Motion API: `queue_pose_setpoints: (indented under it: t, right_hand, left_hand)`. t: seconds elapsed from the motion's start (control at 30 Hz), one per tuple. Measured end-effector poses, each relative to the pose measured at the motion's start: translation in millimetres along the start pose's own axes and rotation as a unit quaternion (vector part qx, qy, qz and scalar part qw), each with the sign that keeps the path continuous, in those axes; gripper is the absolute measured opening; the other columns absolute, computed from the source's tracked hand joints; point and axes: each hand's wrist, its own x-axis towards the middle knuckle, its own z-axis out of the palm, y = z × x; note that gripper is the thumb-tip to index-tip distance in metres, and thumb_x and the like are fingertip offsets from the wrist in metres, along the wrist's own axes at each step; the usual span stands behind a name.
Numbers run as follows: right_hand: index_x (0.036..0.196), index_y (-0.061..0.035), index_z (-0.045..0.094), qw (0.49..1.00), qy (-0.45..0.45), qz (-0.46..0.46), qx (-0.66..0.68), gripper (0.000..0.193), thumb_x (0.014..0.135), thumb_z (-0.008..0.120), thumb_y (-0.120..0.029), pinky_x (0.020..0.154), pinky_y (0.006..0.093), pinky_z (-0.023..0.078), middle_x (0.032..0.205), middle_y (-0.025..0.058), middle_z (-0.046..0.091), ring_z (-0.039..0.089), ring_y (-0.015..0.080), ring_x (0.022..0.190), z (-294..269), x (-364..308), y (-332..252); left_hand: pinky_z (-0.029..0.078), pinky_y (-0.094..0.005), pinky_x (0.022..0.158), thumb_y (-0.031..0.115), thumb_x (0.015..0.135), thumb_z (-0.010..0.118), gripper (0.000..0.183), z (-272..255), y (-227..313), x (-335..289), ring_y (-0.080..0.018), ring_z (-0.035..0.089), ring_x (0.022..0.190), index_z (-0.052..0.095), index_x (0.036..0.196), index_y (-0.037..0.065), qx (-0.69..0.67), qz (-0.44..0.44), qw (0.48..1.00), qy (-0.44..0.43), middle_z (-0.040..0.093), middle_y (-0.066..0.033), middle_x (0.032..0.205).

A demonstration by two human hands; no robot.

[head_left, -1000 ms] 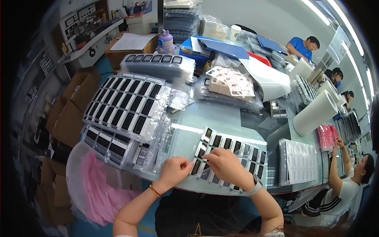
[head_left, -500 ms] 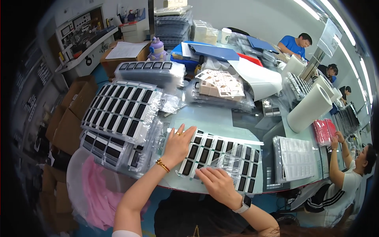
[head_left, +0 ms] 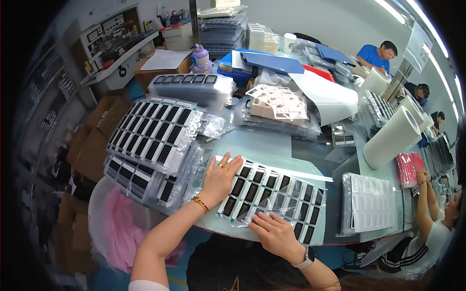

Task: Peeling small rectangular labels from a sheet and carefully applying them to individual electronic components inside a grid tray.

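Far left, brown cardboard boxes [head_left: 92,145] sat on the floor beside the pale glass-green tabletop [head_left: 272,145]. Next along, stacked clear plastic trays of black rectangular parts [head_left: 155,128] lay on the tabletop's left side, with a bagged lower stack [head_left: 141,177] just in front. Left hand [head_left: 221,177], gold ring and bracelet on it, lay flat and spread, fingers released, pressing on the left end of a flat white tray of black rectangular parts in rows [head_left: 276,194]. That tray lay at the tabletop's near edge, between both hands. Right hand [head_left: 274,233], watch at the wrist, rested open, palm down, on the tray's near edge over a clear plastic film [head_left: 264,216], grasping nothing. Behind the tray, a bagged stack of beige cut-out cards [head_left: 276,104]. Further right, a clear bag of white label sheets [head_left: 371,203], then a large white paper roll [head_left: 393,138]. At far right, another person's raised hands [head_left: 422,177] near red packets [head_left: 407,167].
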Motion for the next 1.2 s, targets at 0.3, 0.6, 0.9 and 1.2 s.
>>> queue_pose_setpoints:
  t: [0.3,0.6,0.9,1.2]
  right_hand:
    - [0.11,-0.0127,0.075,0.996,-0.025,0.009,0.083,0.029,0.082,0.069,-0.005,0.108,0.0474,0.049,0.125,0.0053,0.072,0.066,0.0237,0.123,-18.8,-33.5,24.4]
    - [0.127,-0.0091,0.068,0.946,-0.055,0.101,0.303,0.049,0.081,0.063,0.004,0.103,0.0435,0.052,0.138,0.0101,0.065,0.063,0.0293,0.126,-59.5,-49.7,32.0]
    - [0.138,-0.0087,0.06,0.982,0.075,0.176,0.008,0.059,0.081,0.064,0.006,0.112,0.0458,0.043,0.145,0.0162,0.056,0.05,0.0374,0.134,-54.0,-52.8,114.0]
    - [0.119,-0.0091,0.067,0.99,0.063,0.053,0.114,0.032,0.088,0.071,-0.007,0.108,0.0442,0.047,0.137,0.0129,0.063,0.055,0.0353,0.133,-20.8,-1.4,108.5]
  left_hand:
    - [0.03,-0.0561,0.119,0.003,0.094,0.051,0.054,-4.6,1.5,0.1,-0.0295,0.045,0.145,0.053,0.146,0.015,0.01,-0.001,1.0,-0.006,0.051,0.0012,0.155]
    - [0.025,-0.0549,0.12,0.006,0.096,0.049,0.049,-3.8,-2.2,2.2,-0.0287,0.043,0.145,0.055,0.144,0.015,-0.012,-0.017,0.999,-0.034,0.054,-0.0002,0.153]
    - [0.049,-0.0445,0.101,0.01,0.088,0.065,0.036,-1.3,1.7,52.8,-0.0337,0.063,0.116,0.068,0.124,0.008,-0.196,-0.028,0.98,0.009,0.07,-0.014,0.121]
    - [0.041,-0.0463,0.097,0.027,0.09,0.07,0.015,26.4,28.8,93.6,-0.0282,0.061,0.113,0.075,0.096,0.014,-0.041,0.0,0.991,-0.129,0.07,-0.0083,0.106]
